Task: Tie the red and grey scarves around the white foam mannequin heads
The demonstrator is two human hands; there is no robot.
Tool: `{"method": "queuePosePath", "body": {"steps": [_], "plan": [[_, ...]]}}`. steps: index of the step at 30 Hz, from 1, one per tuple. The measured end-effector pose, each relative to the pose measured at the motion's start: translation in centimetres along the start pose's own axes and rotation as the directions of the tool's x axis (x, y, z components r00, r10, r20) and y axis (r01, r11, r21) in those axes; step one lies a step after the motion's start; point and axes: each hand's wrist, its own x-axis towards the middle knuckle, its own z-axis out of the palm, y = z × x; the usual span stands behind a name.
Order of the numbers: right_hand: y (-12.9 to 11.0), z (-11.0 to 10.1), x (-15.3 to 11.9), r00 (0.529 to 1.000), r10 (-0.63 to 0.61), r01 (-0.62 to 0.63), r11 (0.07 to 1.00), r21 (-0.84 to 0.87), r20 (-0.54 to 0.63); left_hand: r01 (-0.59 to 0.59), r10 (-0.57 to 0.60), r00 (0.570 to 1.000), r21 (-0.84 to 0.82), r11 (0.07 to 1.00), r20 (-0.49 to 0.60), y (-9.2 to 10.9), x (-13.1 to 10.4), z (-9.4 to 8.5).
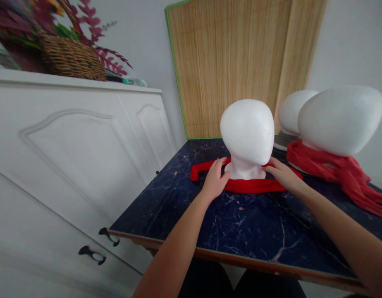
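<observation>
Here we are at the dark marbled table (pixel 240 215), and the white foam head (pixel 248 130) is our clock's hub, twelve pointing away from the person. It stands upright on its neck base, which presumably frees both hands for the cloth. And there's that bright red cloth (pixel 249 186), lying low around the neck: one run across six o'clock, another passing behind, a folded end poking out near nine.

Left hand (pixel 215 179) at nine, thumb and fingers parted in a fairly wide curve, fingertips on the rear run, thumb by the base; that spread seems to suit reaching both runs at once. Over at three, the right hand (pixel 281 171) rests over the cloth with its fingers beside the neck; whether it pinches any fabric, I can't tell. Opposite sides, balanced placing, probably to keep the head steady between them!

Out at three o'clock, a nearer spare head (pixel 340 120) wears a coral scarf (pixel 325 163) knotted at its neck (quite the dapper spectator). Beyond it, towards two, a farther head (pixel 293 111) has a grey band (pixel 285 138) at its neck, set aside, it seems, to leave working room.
</observation>
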Motion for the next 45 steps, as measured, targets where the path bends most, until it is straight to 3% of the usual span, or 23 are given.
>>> {"method": "queuePosePath", "body": {"steps": [3,6,11,15,17,20,24,27,41,45], "plan": [[-1.3,2.3,-0.7,0.995,0.083,-0.098,0.94,0.326,0.058,-0.032,0.028,0.999,-0.287,0.957,-0.019,0.5,-0.2,1.5],[-2.8,3.2,-1.8,0.995,0.076,-0.1,0.889,0.446,0.072,-0.009,-0.037,0.99,-0.322,0.947,-0.136,0.8,-0.4,1.6],[-5.1,4.0,-3.6,0.97,-0.101,-0.001,0.907,0.422,0.22,0.077,-0.155,0.903,-0.203,0.976,-0.401,0.2,-0.2,0.7],[-6.0,5.2,-5.0,0.896,-0.261,0.185,0.955,0.234,0.36,0.17,-0.245,0.842,-0.195,0.966,-0.48,-1.3,0.6,0.2],[-6.4,5.5,-5.5,0.844,-0.313,0.284,0.95,0.132,0.435,0.172,-0.242,0.825,-0.18,0.968,-0.512,-2.3,1.7,-0.7],[-6.9,5.6,-5.9,0.801,-0.326,0.364,0.931,0.024,0.503,0.203,-0.264,0.798,-0.172,0.964,-0.542,-4.3,4.2,-3.5],[-7.0,5.7,-5.8,0.79,-0.29,0.355,0.935,-0.017,0.541,0.273,-0.327,0.78,-0.18,0.945,-0.534,-8.2,7.7,-7.8],[-6.9,5.8,-5.4,0.803,-0.228,0.292,0.956,-0.031,0.55,0.324,-0.375,0.759,-0.19,0.927,-0.533,-11.2,9.0,-9.3],[-7.3,5.6,-4.6,0.783,-0.094,0.179,0.981,-0.079,0.615,0.487,-0.521,0.638,-0.227,0.843,-0.567,-19.8,8.6,-6.9],[-6.8,5.8,-4.7,0.79,-0.093,0.176,0.981,-0.079,0.606,0.558,-0.547,0.628,-0.169,0.812,-0.554,-20.5,7.7,-6.5]]}}
